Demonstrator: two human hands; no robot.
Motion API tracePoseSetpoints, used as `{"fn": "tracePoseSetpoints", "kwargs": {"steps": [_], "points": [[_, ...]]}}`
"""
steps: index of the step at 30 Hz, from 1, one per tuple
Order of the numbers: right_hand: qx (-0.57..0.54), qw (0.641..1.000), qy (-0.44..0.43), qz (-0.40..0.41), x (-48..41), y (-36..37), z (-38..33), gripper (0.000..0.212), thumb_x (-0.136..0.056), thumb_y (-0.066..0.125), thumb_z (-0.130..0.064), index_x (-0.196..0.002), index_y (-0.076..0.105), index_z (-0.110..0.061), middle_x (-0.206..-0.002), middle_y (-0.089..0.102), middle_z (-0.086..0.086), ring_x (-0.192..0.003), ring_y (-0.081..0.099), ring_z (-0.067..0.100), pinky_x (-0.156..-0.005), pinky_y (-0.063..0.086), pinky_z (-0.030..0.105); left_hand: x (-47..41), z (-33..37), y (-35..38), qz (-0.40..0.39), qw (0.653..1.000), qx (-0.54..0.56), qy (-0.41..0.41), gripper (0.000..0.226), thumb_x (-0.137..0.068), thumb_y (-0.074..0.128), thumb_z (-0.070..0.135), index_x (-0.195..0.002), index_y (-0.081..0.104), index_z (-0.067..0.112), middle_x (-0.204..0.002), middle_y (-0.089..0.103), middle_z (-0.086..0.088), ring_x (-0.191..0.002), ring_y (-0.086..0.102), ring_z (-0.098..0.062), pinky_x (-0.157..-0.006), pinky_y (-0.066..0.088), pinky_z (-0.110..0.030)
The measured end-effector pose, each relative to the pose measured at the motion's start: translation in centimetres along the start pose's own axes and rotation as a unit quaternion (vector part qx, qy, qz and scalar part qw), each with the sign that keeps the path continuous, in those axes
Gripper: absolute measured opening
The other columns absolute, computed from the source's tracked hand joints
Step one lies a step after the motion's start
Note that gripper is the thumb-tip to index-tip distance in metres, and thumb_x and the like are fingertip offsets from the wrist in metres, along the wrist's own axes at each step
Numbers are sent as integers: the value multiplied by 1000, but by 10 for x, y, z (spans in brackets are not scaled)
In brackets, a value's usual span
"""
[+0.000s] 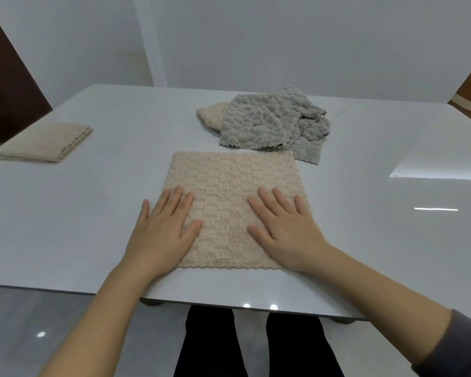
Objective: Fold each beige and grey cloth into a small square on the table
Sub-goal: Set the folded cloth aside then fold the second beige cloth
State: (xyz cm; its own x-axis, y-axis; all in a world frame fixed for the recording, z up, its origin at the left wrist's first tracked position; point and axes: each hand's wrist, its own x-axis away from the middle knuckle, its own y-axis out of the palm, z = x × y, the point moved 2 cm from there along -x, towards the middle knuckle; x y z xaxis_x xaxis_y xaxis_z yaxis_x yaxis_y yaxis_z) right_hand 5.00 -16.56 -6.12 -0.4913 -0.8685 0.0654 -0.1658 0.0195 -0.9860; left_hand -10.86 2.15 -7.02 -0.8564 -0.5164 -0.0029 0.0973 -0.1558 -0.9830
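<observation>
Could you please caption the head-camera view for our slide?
The left hand and right hand press a spread beige cloth flat on the table, a folded cloth aside, unfolded pile behind.

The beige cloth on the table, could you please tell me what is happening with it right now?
A person presses the beige cloth flat on the white table, left hand at its left edge, right hand on its right side, fingers straight. It lies spread out, not yet folded. A folded beige cloth sits at the far left. Behind, crumpled grey cloths lie in a heap with another beige cloth partly under them.
</observation>
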Motion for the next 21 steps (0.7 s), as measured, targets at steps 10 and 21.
{"fn": "tracePoseSetpoints", "kwargs": {"steps": [10,21], "points": [[26,1000,5,-12,41,-11,35,80,-83,-7,-71,-155,-1,-36,-163,-9,-10,-149,-13,14,-119,-9,47,26,-28,-6,-26,999,-19,18,86,-76,-13,73,-152,-13,34,-156,-24,18,-145,-24,-7,-119,-14,-37],[-25,977,-175,121,75,-27,22,41,-85,53,-60,-112,54,-29,-97,47,-18,-91,48,2,-81,36,24,56,-25,-34,100,972,179,114,40,-72,58,63,-102,63,36,-104,53,26,-105,52,1,-86,39,-13]]}}
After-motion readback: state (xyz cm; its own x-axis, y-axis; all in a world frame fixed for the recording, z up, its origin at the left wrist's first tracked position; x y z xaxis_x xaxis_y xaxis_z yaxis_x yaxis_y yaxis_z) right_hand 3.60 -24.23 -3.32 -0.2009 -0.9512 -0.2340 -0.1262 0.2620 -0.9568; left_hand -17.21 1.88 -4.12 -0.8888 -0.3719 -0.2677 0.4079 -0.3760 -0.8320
